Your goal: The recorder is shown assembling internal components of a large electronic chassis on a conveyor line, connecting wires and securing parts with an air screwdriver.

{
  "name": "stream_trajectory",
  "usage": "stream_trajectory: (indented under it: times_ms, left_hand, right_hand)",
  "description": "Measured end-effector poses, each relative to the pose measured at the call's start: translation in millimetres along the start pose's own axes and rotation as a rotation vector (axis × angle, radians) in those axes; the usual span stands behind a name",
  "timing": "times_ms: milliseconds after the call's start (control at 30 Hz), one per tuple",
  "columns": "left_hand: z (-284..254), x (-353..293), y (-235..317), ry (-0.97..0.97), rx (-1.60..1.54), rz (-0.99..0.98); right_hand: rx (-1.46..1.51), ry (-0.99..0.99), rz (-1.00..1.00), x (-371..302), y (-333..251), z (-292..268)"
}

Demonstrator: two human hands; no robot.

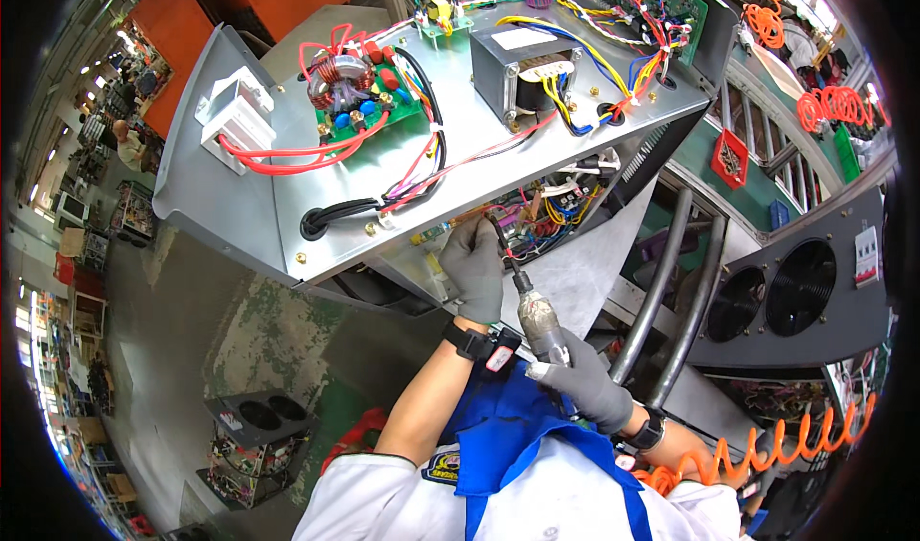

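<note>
My right hand [592,384], in a grey glove, is wrapped round a worn silver power screwdriver [539,319]. The tool's dark shaft points up and away, into the lower opening of a grey metal machine cabinet [460,148]. My left hand [471,271], also gloved, is closed beside the shaft's far end, with its fingertips at the opening. What those fingers pinch is hidden. Just beyond them lie bundled yellow, red and blue wires [556,210] and small parts. On the cabinet's upper plate sit a black transformer [527,73] and a green circuit board [369,110] with a copper coil.
Two steel rails [671,292] run at my right, past a dark panel with two fans [800,287]. An orange coiled hose [767,450] crosses near my right forearm. A red bin [730,158] of small parts stands at the far right. Another unit [254,436] sits on the floor at left.
</note>
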State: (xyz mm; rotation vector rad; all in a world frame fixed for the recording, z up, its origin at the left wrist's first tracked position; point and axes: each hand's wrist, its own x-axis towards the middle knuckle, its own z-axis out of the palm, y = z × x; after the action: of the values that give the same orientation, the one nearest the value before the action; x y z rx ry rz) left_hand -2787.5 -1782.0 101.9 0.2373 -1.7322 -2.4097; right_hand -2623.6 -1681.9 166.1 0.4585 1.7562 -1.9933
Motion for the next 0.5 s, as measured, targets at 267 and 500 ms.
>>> stream_trajectory:
  times_ms: [267, 500]
  left_hand:
    - [-5, 4, -3, -0.068, 0.049, 0.138]
    - [-17, 2, 9, -0.257, -0.458, -0.306]
  right_hand:
    - [-0.416, 0.187, -0.102, 1, 0, -1]
    - [-0.551, 0.201, -0.108, 5, 0, -7]
